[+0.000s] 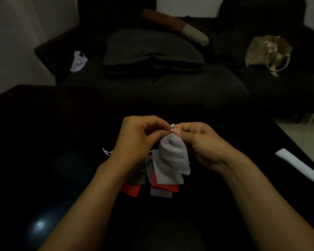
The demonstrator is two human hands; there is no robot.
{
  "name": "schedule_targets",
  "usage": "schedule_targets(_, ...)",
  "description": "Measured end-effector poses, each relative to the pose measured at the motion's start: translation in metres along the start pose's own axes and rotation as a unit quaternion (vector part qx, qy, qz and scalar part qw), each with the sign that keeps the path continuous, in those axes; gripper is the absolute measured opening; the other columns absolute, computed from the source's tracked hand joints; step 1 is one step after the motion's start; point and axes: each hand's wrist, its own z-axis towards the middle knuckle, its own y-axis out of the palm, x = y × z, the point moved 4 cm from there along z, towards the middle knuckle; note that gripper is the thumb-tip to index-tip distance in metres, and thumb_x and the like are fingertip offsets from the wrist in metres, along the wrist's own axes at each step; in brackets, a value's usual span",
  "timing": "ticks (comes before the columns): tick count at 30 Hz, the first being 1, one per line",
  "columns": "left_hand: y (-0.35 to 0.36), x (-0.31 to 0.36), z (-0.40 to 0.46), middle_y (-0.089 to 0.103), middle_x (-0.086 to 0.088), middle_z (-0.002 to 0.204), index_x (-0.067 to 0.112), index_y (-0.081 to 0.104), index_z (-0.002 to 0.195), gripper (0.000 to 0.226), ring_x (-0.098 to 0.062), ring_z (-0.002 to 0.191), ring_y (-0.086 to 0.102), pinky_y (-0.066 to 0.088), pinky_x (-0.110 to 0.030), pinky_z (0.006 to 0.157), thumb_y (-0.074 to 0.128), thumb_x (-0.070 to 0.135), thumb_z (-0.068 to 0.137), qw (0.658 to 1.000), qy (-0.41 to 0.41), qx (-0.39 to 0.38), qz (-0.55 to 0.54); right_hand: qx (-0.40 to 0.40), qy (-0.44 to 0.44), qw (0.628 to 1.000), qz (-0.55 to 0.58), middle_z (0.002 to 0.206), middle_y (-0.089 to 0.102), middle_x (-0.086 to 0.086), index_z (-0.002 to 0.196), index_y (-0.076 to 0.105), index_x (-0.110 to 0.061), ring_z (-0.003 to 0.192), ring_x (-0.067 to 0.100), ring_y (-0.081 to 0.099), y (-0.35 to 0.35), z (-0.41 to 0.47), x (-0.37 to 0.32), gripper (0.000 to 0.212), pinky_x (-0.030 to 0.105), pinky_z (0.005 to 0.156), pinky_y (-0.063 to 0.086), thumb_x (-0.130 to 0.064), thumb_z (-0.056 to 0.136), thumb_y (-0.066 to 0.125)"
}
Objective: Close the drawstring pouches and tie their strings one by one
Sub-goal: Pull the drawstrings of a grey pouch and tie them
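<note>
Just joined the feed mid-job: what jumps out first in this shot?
Dead centre, the left hand and right hand pinch the white strings at the gathered neck of a light grey fabric drawstring pouch. Under it, a pile of flat grey and red pouches lies on the glossy black table.

Both hands meet above the black table point(43, 142), the left hand point(136, 136) and right hand point(203, 142) pinching the string point(172, 126) at the gathered neck of a grey pouch point(172, 154). Under it lies a pile of grey and red pouches point(161, 185). A white strip point(297, 164) lies near the table's right edge.
</note>
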Motion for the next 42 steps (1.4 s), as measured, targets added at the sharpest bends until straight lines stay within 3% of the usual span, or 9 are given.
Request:
schedule_targets(5,0.000,0.000,-0.001,0.074,0.010,0.088,0.017,0.078,0.097,0.020,0.001,0.086,0.070,0.053,-0.011,0.077,0.078,0.006,0.080,0.993,0.061,-0.006,0.100,0.005,0.032,0.999,0.029,0.068,0.058,0.005,0.085,0.067,-0.004,0.055,0.006,0.051,0.004,0.000,0.002,0.025,0.016,0.048,0.042,-0.013,0.101,0.049)
schedule_targets(10,0.003,0.000,0.000,0.076,0.005,0.092,0.016,0.078,0.099,0.020,0.001,0.089,0.069,0.053,-0.010,0.079,0.079,0.009,0.080,0.988,0.082,-0.031,0.130,0.031,0.081,0.995,0.055,0.062,0.050,0.002,0.079,0.063,-0.009,0.053,0.010,0.043,0.004,0.003,0.006,0.035,0.021,0.050,0.033,-0.040,0.096,0.057)
schedule_targets(15,0.008,-0.001,-0.002,0.076,0.009,0.093,0.021,0.077,0.101,0.021,0.003,0.086,0.069,0.053,-0.012,0.079,0.079,0.014,0.081,0.983,0.085,-0.072,0.144,0.048,0.089,0.993,0.052,0.062,0.047,0.005,0.079,0.060,-0.005,0.050,0.009,0.039,0.002,0.004,0.012,0.022,0.019,0.044,0.028,-0.020,0.096,0.059)
schedule_targets(22,0.009,-0.005,-0.002,0.078,0.005,0.087,0.018,0.080,0.092,0.017,0.001,0.080,0.070,0.051,-0.008,0.075,0.082,0.010,0.077,0.981,0.101,-0.063,0.156,0.061,0.092,0.993,0.043,0.057,0.046,0.002,0.067,0.060,-0.008,0.048,0.007,0.037,0.001,0.006,0.013,0.028,0.018,0.044,0.025,-0.015,0.094,0.061)
schedule_targets(28,0.010,-0.006,-0.004,0.076,0.010,0.086,0.017,0.078,0.092,0.012,0.003,0.082,0.070,0.055,-0.015,0.076,0.077,0.010,0.083,0.993,0.067,-0.049,0.088,0.069,0.090,0.991,0.068,0.059,0.044,0.002,0.069,0.060,-0.008,0.049,0.007,0.037,-0.001,0.006,0.012,0.025,0.017,0.042,0.026,-0.014,0.093,0.062)
schedule_targets(32,0.017,-0.010,-0.005,0.070,0.008,0.084,0.018,0.066,0.097,0.006,-0.003,0.079,0.068,0.055,-0.021,0.070,0.065,0.014,0.093,0.994,0.004,-0.083,0.069,0.084,0.085,0.991,0.055,0.061,0.049,0.003,0.088,0.065,-0.005,0.051,0.008,0.043,-0.002,0.006,0.010,0.014,0.016,0.042,0.034,-0.018,0.093,0.063)
schedule_targets(36,0.021,-0.018,-0.005,0.060,0.006,0.078,0.021,0.051,0.099,0.003,-0.002,0.066,0.057,0.042,-0.016,0.057,0.049,0.022,0.101,0.991,-0.062,-0.086,0.085,0.123,0.044,0.991,0.013,0.062,0.057,0.001,0.076,0.067,-0.010,0.054,0.008,0.052,-0.007,0.008,0.007,0.022,0.017,0.046,0.040,-0.022,0.094,0.063)
schedule_targets(42,0.013,-0.017,-0.003,0.055,0.006,0.073,0.019,0.049,0.095,0.007,-0.001,0.060,0.052,0.040,-0.016,0.052,0.047,0.018,0.102,0.994,-0.054,-0.046,0.087,0.169,-0.015,0.985,-0.026,0.059,0.056,0.001,0.072,0.069,-0.009,0.052,0.007,0.051,-0.012,0.004,-0.001,0.025,0.015,0.045,0.040,-0.018,0.095,0.063)
